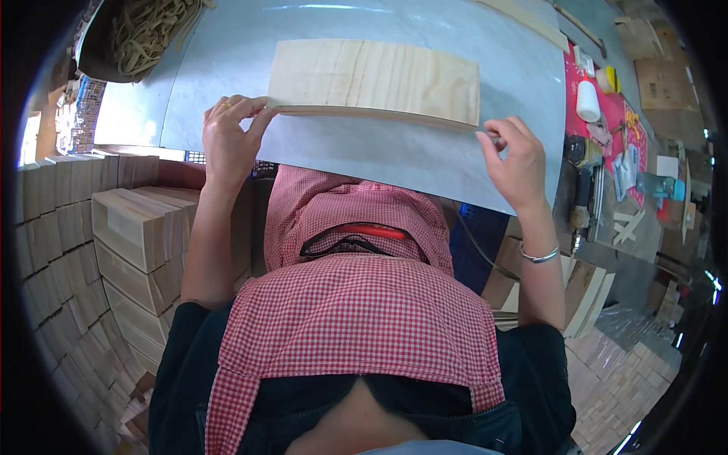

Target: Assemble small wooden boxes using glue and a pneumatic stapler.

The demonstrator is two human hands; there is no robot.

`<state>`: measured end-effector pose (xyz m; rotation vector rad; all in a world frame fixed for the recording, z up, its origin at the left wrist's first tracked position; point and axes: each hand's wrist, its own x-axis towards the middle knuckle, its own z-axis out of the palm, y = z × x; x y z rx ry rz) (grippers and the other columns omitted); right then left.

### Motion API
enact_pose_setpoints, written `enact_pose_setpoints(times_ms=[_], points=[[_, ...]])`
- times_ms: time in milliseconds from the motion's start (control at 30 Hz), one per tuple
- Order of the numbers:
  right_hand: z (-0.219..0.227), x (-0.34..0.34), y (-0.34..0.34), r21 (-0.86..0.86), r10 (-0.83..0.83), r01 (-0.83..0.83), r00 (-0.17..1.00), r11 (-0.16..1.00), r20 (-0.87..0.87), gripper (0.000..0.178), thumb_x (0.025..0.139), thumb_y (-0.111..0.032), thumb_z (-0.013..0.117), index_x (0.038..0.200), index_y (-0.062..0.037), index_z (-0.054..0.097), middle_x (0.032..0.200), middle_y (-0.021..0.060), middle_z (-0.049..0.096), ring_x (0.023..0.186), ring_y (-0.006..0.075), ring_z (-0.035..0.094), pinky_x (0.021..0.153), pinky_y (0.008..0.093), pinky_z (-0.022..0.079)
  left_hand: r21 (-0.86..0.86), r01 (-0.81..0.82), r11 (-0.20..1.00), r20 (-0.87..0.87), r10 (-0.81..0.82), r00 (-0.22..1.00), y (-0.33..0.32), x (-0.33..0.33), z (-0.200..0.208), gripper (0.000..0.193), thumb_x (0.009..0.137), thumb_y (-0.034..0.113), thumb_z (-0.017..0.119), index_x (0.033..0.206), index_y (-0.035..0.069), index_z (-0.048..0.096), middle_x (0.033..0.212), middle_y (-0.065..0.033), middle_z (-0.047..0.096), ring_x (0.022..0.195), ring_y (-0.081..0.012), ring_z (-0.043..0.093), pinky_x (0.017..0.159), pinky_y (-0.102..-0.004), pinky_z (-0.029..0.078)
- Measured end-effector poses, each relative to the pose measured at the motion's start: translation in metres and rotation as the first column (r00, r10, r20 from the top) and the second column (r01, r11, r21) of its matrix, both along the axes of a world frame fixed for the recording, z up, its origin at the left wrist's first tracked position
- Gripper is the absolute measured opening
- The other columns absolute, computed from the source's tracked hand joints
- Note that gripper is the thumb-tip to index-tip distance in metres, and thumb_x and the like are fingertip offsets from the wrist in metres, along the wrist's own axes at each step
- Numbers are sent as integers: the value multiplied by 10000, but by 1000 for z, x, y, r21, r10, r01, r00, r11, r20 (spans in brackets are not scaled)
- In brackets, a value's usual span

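Note:
A pale rectangular wooden board [375, 80] with visible grain lies on the light grey tabletop [364, 144], its long side facing me. At its near left corner, my left hand [231, 140] pinches the edge between thumb and fingers; a ring is on one finger. My right hand [522, 163], with a silver bangle on the wrist, is beside the near right corner. Its fingers are curled in toward the thumb, and the fingertips are at or just off the board. Whether anything small is between them is hidden.
A dark container [95, 64] of tan strips stands at the far left. Stacked wooden pieces [125, 227] rise at my left. On the right are a white bottle [586, 101], a teal-capped clear bottle [667, 187] and a dark hand tool [582, 205]. A blue crate [476, 239] sits below the table edge.

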<state>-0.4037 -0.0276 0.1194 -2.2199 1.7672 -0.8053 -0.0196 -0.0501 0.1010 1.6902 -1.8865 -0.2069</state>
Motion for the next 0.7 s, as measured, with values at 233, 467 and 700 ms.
enact_pose_setpoints(times_ms=[233, 467, 700], points=[[-11, 3, -3, -51, 8, -14, 994, 999, -110, 69, 821, -28, 712, 831, -50, 648, 759, 28, 575, 559, 187, 521, 536, 307, 421, 32, 5, 999, 2, -5, 1000, 1, -2, 5, 162, 837, 152, 774, 916, 11, 770, 798, -45, 695, 788, -170, 592, 914, -345, 426], [-15, -6, -9, -6, 112, -112, 993, 994, -28, 34, 852, 1, 675, 879, -2, 656, 724, 35, 590, 560, 157, 500, 528, 291, 412, 68, 25, 997, -7, -25, 1000, -1, 2, 5, 169, 844, 124, 758, 952, -5, 760, 812, -50, 689, 796, -166, 589, 877, -333, 454], [-22, -30, -42, 311, -46, -125, 871, 942, 488, 76, 928, -19, 604, 942, 31, 660, 768, 41, 652, 591, 116, 538, 551, 230, 461, 359, 92, 929, -417, 71, 906, -18, 25, -13, 221, 894, 63, 688, 1095, -17, 734, 898, -65, 703, 804, -147, 584, 857, -295, 475]])
